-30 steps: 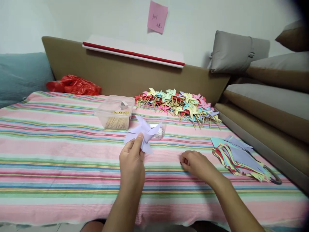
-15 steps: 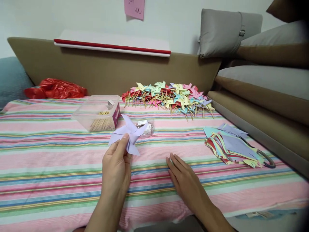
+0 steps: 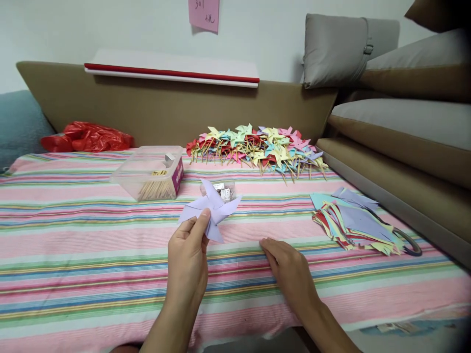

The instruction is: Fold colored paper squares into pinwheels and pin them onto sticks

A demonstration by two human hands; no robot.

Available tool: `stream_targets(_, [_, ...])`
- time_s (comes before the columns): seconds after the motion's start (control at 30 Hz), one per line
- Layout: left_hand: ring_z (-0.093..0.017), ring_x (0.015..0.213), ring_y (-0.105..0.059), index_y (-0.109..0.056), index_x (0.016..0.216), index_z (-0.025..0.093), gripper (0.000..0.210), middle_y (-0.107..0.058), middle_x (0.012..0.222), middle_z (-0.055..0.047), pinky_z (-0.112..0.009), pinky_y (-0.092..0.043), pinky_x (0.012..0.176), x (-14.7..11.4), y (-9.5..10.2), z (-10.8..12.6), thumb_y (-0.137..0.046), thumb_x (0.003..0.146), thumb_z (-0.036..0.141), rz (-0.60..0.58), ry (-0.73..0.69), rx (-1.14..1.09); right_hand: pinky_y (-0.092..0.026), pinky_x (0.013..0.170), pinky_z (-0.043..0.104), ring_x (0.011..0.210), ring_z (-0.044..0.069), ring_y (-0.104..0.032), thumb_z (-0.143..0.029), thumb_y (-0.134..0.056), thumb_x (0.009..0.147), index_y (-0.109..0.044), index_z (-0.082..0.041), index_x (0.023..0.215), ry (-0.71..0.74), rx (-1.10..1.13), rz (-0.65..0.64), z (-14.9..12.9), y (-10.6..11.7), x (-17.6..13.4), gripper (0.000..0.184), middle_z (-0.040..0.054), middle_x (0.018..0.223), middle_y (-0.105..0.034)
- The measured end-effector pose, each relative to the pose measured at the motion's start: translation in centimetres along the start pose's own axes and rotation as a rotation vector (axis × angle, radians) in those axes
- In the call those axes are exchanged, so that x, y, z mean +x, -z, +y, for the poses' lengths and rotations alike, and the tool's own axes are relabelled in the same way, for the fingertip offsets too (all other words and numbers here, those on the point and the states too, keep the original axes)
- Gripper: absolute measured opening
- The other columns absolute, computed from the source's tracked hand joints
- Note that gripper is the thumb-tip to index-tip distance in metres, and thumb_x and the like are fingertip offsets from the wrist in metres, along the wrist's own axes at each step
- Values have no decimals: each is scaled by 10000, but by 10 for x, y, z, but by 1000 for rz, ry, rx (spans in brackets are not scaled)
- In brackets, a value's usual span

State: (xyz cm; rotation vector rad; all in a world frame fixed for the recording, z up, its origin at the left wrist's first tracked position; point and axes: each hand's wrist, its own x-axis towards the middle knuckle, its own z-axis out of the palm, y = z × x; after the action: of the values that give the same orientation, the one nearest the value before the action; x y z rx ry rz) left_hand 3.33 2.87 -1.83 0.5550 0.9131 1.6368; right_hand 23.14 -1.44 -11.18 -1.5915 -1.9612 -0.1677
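Observation:
A lavender paper pinwheel head (image 3: 222, 213) is pinched at its centre between the thumb and fingers of my left hand (image 3: 188, 250). It is held above the striped cloth, in front of a small clear packet (image 3: 227, 191) that it partly covers. No stick shows on it. My right hand (image 3: 292, 269) is low over the cloth to the right, its fingers drawn together and pointing left. Whatever its fingertips hold, if anything, is hidden or too small to make out. The right hand is apart from the pinwheel.
A clear plastic box (image 3: 128, 164) of wooden sticks (image 3: 158, 189) stands at left. Many finished pinwheels (image 3: 257, 147) lie heaped at the back. Cut paper sheets (image 3: 356, 220) and scissors (image 3: 408, 242) lie at right, near stacked cushions (image 3: 397, 147). A red plastic bag (image 3: 91, 136) is back left.
My left hand has moved right and slightly down with the pinwheel head, now overlapping the packet. My right hand's outstretched fingers have drawn in and bent.

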Motion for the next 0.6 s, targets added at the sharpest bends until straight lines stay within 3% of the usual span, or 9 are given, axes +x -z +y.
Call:
stream_targets(0.13, [-83,670,-552,-618,559,154,340,-500,600,54,-140,-464,568,-1,0,2,-922,645,277,10,4,-12,-666,820,412,965,277,-774,-50,-438,982,-761,-123,1107,24,-47,-5,-4,-2,-1,354,124,1060,-799])
stream_targets(0.27, [-86,664,-537,-581,528,157,386,-487,600,55,-150,-457,569,-2,1,5,-928,631,292,21,-5,-9,-613,970,471,1176,329,-694,-142,-427,1012,-672,-50,1289,91,-114,-23,-20,-2,-9,381,189,1269,-717])
stream_targets(0.4, [-92,693,-550,-627,565,148,355,-520,623,46,-157,-474,603,-2,2,8,-930,631,320,17,-24,-7,-566,1043,506,1260,368,-633,-165,-403,1016,-635,47,1300,169,-236,-18,-32,-5,-15,424,244,1344,-655])
stream_targets(0.6, [-97,725,-563,-725,685,133,294,-591,687,24,-162,-484,619,-1,1,5,-927,639,341,16,-13,2,-619,944,440,1136,306,-719,-210,-470,1011,-734,-70,1168,34,-75,14,-20,-2,-10,338,155,1202,-755])
